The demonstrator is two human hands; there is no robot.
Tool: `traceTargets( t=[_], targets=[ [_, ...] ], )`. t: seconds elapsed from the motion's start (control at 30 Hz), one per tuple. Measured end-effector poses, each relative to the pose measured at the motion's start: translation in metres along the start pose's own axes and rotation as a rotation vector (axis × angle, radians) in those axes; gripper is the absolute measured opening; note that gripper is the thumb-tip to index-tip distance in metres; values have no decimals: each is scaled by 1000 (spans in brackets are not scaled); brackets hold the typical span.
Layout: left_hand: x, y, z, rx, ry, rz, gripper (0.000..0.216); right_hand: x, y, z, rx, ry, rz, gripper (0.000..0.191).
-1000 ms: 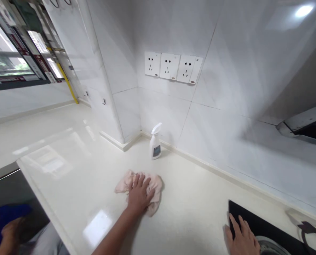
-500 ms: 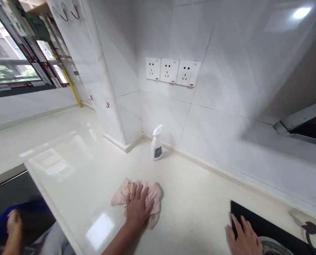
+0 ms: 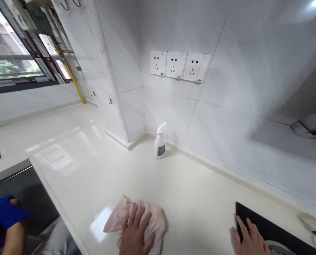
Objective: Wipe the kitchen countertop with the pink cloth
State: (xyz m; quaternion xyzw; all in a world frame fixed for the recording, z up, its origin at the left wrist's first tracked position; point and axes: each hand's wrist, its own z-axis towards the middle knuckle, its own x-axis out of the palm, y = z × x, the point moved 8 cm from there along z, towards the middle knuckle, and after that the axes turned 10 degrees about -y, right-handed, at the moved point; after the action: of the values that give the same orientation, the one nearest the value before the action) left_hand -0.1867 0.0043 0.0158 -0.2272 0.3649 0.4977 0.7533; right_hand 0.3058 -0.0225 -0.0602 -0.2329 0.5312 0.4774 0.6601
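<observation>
My left hand [image 3: 136, 232] lies flat, fingers spread, on a crumpled pale pink cleaning cloth [image 3: 156, 221], pressing it against the cream countertop [image 3: 195, 198]. Over at the lower right, my right hand [image 3: 250, 239] rests with fingers apart on the edge of a black glass cooktop [image 3: 269, 228], holding nothing. A white spray bottle [image 3: 160, 145] with a dark label stands upright near the wall corner, beyond the cloth and apart from both hands.
Another person's arm [image 3: 14, 241] and blue fabric [image 3: 4, 216] show at lower left, beyond the counter edge. Wall sockets [image 3: 175, 65] sit above the bottle. A pillar [image 3: 112, 88] with hooks juts out. A range hood corner [image 3: 306, 127] shows at right.
My left hand has drawn the cloth toward me. My right hand stays on the cooktop. The view has shifted slightly, and the other person's arm and blue fabric have moved.
</observation>
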Motion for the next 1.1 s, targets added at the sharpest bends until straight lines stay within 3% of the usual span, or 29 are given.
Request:
traceTargets(
  t=[0.23,0.4,0.5,0.67,0.87,0.97,1.1],
  targets=[
    [46,-12,65,-126,58,-88,56,13,-10,0,-25,51,-25,75],
    [64,-24,96,-126,64,-88,53,11,-9,-1,-29,1,-19,74],
    [64,-24,91,-140,77,-90,51,13,-9,-2,-33,6,-22,75],
    [48,-31,59,-124,44,-103,56,14,-9,-3,-36,2,-17,74],
    [16,-58,22,56,-12,-137,61,7,-3,-2,-27,3,-19,72],
    [11,-62,18,84,-22,-150,63,0,3,-2,-32,-22,-27,71],
    [24,-64,32,107,27,-178,60,-6,8,-3,-28,-35,-37,71]
  ],
)
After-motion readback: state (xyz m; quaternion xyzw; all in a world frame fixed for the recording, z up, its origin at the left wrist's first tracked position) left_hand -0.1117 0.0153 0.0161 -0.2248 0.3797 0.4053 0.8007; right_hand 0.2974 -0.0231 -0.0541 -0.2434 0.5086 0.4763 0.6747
